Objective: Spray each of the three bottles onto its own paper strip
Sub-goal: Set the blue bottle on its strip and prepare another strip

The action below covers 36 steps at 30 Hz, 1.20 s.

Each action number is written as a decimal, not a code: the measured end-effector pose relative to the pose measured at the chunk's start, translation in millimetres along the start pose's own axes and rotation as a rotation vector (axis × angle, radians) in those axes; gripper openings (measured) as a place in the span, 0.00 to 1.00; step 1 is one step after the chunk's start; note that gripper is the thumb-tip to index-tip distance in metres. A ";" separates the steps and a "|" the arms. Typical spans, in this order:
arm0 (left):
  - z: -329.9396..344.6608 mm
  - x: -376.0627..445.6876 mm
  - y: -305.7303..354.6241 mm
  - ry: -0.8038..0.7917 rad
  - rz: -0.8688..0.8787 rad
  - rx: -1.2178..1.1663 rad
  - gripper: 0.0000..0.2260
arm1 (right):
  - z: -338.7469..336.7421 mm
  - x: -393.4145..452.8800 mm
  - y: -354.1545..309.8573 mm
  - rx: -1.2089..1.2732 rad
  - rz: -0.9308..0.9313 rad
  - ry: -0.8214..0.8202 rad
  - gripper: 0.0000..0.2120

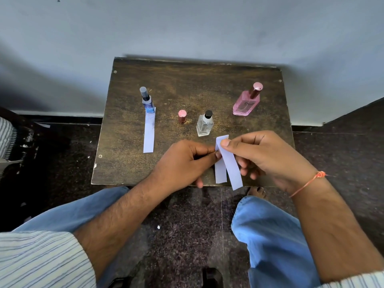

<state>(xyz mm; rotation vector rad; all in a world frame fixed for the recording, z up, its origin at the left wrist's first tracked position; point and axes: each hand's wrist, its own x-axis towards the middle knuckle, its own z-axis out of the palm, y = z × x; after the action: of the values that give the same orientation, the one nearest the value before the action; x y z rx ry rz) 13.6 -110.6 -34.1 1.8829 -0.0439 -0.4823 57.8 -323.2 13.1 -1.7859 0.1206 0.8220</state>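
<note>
Paper strips (226,165), thin and limp, stick together between your fingers: your right hand (268,156) pinches their top, your left hand (182,161) pinches beside it. Peel gently near that end.

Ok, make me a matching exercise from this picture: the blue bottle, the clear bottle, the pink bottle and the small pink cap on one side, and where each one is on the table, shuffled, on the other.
Things:
1. blue bottle
2. clear bottle
3. pink bottle
4. small pink cap

Places:
A. far right of the table, cap on
B. standing alone between two bottles
C. on the far end of a paper strip lying flat
D. nearest the hands, black top

Pairs: 1-C, 2-D, 3-A, 4-B
</note>
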 end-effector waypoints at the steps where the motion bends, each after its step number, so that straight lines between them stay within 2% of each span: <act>1: 0.1 -0.5 -0.7 0.004 0.005 0.009 0.08 | 1.8 2.3 1.1 0.027 0.012 0.001 0.14; 6: 0.1 -1.2 -3.0 0.043 -0.030 0.051 0.09 | 6.4 8.9 4.8 0.117 0.066 0.025 0.13; 9: 0.2 0.3 -4.9 0.055 -0.085 0.089 0.12 | 4.5 5.9 0.6 0.173 0.089 -0.002 0.08; 13: 0.1 1.5 -5.7 0.046 -0.134 0.081 0.13 | -4.4 0.5 -2.6 0.185 0.052 0.042 0.15; 18: -1.7 1.9 0.3 0.037 -0.160 -0.118 0.09 | -20.8 -2.2 0.6 0.113 0.006 0.131 0.11; 22: -4.3 1.2 7.6 -0.041 -0.177 -0.324 0.09 | -19.1 -0.5 3.2 0.066 0.003 0.137 0.09; 26: 0.0 -1.8 10.7 -0.110 -0.160 -0.292 0.09 | -9.1 5.0 4.2 0.090 0.024 0.119 0.09; 30: 2.6 -0.5 8.2 -0.068 -0.142 -0.276 0.09 | -4.9 8.6 5.4 0.117 0.050 0.117 0.09; 33: 0.9 0.1 7.9 -0.039 -0.159 -0.312 0.08 | -7.4 8.4 3.6 0.145 0.006 0.161 0.05; 36: 0.6 0.3 7.8 -0.040 -0.178 -0.326 0.08 | -14.6 7.3 3.5 0.155 -0.075 0.190 0.07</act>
<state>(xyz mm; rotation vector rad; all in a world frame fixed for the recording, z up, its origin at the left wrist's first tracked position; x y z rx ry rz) 15.2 -114.1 -27.3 1.5641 0.1684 -0.6104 68.6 -335.0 8.2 -1.7079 0.2341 0.5734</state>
